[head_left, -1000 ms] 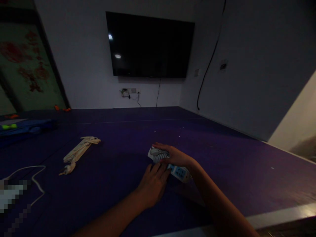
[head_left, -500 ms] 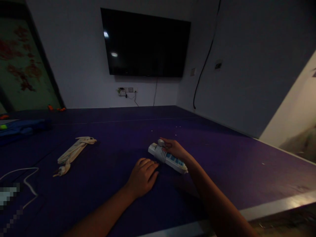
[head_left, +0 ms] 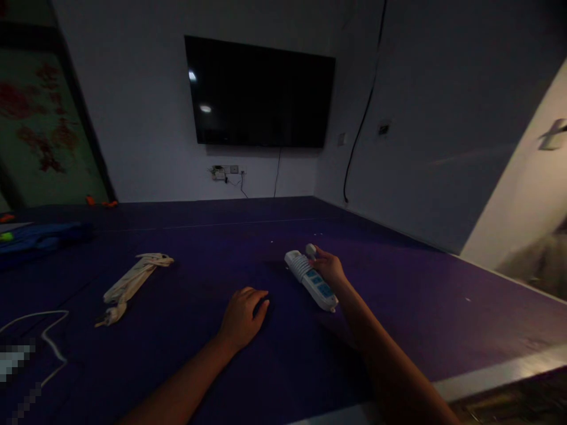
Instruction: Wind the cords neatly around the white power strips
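A white power strip with blue socket faces lies slantwise on the purple surface. Its grey-white cord is wound in several turns about the far part. At the far right side of the strip, my right hand has its fingertips closed on the strip's plug; the exact grip is partly hidden. My left hand rests on the surface to the left of the strip, apart from it, fingers loosely stretched out and holding nothing.
Another white power strip, bound with its cord, lies to the left. A thin white cable curves at the lower left beside a pixelated patch. Blue cloth lies at the far left. A television hangs on the back wall.
My right hand and the power strip's far end have shifted to the right, turning the strip. My left hand has drawn back to the left, away from it. The view has tilted up slightly.
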A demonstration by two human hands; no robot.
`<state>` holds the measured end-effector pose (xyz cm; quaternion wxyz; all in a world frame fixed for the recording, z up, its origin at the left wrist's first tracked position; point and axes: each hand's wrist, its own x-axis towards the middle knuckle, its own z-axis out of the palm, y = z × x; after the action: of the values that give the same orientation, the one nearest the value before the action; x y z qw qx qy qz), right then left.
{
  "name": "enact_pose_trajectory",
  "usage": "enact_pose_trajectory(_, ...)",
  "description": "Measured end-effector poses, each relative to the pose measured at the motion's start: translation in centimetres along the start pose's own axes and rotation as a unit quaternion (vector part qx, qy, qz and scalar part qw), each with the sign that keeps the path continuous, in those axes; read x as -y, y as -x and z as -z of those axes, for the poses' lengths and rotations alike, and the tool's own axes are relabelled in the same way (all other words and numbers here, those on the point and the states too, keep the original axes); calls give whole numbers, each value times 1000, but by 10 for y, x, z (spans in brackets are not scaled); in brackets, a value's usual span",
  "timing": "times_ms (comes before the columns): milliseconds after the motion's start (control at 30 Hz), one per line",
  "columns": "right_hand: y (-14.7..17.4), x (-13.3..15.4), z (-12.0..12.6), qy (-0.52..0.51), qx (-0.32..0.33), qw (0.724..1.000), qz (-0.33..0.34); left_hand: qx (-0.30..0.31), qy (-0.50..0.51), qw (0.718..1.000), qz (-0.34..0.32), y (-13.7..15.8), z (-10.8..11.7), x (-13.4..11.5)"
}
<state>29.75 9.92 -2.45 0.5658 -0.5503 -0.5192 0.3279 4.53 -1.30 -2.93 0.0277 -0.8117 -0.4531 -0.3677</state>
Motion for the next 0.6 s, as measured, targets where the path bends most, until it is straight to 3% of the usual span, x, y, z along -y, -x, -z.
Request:
enact_pose_trajectory(100, -7, -4, 11, 60, -55, 997, -11, 0, 7, 1000, 1, 1, -2, 0)
enact_pose_trajectory(233, -6, 1, 12, 142, -64, 988, 23, 15, 15, 1000, 19, 1, -2, 0)
enact_pose_trajectory(300, -1, 9, 7, 260, -44, 962, 70, 24, 17, 999, 29, 1, -2, 0)
enact_pose_trajectory(400, 11, 21, -2, 425, 10, 897, 118, 36, 20, 998, 40, 0, -2, 0)
enact_pose_trajectory(500, 21, 27, -7, 476, 55, 865, 149, 49, 20, 997, 50, 0, -2, 0)
enact_pose_trajectory(600, 24, 26, -7, 489, 77, 855, 151, 57, 26, 996, 56, 0, -2, 0)
